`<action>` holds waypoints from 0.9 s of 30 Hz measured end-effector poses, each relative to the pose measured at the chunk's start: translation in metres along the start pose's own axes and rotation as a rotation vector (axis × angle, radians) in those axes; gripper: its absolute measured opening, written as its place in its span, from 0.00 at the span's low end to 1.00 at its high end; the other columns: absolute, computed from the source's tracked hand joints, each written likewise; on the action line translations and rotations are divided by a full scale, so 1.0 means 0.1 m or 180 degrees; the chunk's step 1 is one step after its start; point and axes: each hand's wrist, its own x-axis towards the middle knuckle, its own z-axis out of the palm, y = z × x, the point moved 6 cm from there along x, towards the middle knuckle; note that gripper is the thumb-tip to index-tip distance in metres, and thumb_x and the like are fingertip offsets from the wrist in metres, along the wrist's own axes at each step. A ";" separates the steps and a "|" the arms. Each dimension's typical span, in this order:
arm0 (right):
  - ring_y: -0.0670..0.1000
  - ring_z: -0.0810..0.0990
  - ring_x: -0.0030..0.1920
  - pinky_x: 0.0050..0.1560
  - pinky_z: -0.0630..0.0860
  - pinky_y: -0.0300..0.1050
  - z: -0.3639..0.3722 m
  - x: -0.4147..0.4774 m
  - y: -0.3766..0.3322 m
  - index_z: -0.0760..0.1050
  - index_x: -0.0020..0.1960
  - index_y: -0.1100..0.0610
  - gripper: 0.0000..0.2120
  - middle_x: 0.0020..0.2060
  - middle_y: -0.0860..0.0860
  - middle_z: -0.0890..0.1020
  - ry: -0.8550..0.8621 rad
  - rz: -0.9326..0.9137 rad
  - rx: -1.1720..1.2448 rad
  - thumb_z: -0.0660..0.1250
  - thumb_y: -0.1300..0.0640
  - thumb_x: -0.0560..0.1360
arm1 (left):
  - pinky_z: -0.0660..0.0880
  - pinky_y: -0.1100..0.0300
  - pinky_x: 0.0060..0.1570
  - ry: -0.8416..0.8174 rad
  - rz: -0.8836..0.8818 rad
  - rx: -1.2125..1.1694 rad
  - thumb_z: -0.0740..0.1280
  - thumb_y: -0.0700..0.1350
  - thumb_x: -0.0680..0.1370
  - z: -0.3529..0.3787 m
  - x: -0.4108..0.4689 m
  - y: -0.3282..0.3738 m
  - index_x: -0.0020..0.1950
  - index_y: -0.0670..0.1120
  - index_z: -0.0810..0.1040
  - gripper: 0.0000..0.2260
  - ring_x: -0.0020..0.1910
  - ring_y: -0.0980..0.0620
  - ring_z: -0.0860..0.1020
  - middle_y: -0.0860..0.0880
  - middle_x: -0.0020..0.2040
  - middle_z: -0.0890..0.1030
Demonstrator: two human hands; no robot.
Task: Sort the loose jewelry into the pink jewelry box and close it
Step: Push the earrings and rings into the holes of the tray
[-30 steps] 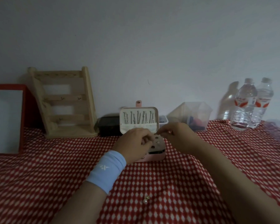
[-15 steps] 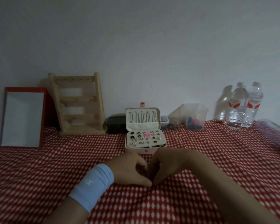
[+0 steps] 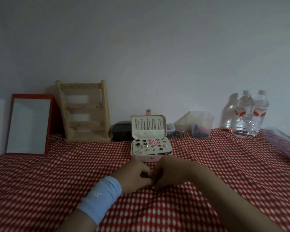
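The pink jewelry box [image 3: 151, 158] stands open at 12 o'clock from the hands, with chains [image 3: 147, 125] in its lid and rings [image 3: 141, 145] in its tray. The left hand [image 3: 134, 177] and right hand [image 3: 167, 173] meet with fingers curled on the cloth [image 3: 57, 181]. I cannot tell whether they hold anything.

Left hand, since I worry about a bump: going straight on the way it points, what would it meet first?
The right hand: the left hand points at its curled fingers, which look close or touching. The box lies further back.
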 end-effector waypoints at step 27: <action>0.45 0.82 0.30 0.27 0.74 0.35 -0.45 -0.14 0.14 0.77 0.52 0.60 0.09 0.40 0.54 0.87 0.1484 -0.0272 0.2041 0.74 0.64 0.74 | 0.77 0.66 0.38 0.1107 -0.0037 -0.1659 0.72 0.39 0.75 -0.35 0.10 -0.02 0.49 0.50 0.85 0.08 0.32 0.57 0.81 0.53 0.41 0.86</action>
